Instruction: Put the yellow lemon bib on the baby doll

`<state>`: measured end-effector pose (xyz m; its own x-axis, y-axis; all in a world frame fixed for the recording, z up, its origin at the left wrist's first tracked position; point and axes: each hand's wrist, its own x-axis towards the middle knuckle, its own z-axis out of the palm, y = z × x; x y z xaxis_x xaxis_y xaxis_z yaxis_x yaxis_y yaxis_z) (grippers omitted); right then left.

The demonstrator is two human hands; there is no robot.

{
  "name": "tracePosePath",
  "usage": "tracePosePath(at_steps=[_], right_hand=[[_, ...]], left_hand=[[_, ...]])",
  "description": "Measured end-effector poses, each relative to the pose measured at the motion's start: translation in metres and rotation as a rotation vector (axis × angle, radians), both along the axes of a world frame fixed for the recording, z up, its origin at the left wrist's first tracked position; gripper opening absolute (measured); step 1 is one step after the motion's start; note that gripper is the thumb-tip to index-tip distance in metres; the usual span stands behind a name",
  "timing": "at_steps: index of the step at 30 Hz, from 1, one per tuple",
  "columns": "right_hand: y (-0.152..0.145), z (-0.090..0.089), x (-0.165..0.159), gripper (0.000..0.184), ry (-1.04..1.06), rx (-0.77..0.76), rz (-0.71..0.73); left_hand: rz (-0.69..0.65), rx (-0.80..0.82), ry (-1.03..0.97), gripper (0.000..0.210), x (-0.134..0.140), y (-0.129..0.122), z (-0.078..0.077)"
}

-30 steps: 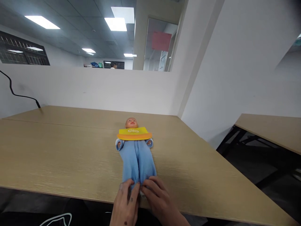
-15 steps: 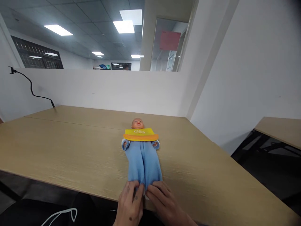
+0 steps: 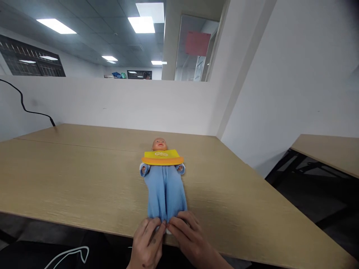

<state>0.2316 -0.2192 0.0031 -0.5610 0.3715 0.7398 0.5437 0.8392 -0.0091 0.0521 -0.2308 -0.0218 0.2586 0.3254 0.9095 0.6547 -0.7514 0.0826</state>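
Note:
A baby doll [image 3: 159, 144] lies on its back on the table, head toward the wall. It wears a light-blue outfit [image 3: 165, 190] with long legs and sleeves. Across its chest lies a yellow bib [image 3: 162, 154] with an orange curved lower edge. At the bottom of the outfit, by the table's near edge, my left hand [image 3: 147, 241] pinches the cloth on one side. My right hand [image 3: 190, 235] grips the cloth beside it, fingertips almost touching the left ones. A bit of white shows between the hands; what it is I cannot make out.
The doll rests on a wooden table [image 3: 84, 175] with a white wall [image 3: 134, 104] behind it. A black gooseneck stand [image 3: 33, 112] rises at the far left. White cable [image 3: 70, 252] hangs below the near edge. Another table [image 3: 325, 151] stands to the right.
The camera view has shifted, so the scene sits slightly more to the left. My hands stay on the lower cloth, with their fingertips now closer together.

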Motion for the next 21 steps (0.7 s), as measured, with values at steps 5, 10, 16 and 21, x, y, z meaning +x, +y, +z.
tracePosePath(at_steps=[5, 10, 16, 21], right_hand=[[0.000, 0.000, 0.004, 0.025, -0.027, -0.018, 0.019], [0.001, -0.003, 0.004, 0.024, -0.038, -0.026, 0.024], [0.001, -0.007, 0.002, 0.022, 0.001, -0.050, 0.027], [0.001, -0.010, 0.002, 0.024, 0.016, -0.059, 0.028]], left_hand=[[-0.029, -0.017, 0.001, 0.033, 0.000, -0.003, -0.003], [0.020, -0.046, 0.003, 0.032, 0.000, -0.005, -0.016], [-0.007, -0.021, 0.006, 0.033, -0.001, -0.002, -0.017], [-0.021, -0.084, -0.018, 0.035, -0.001, -0.001, -0.016]])
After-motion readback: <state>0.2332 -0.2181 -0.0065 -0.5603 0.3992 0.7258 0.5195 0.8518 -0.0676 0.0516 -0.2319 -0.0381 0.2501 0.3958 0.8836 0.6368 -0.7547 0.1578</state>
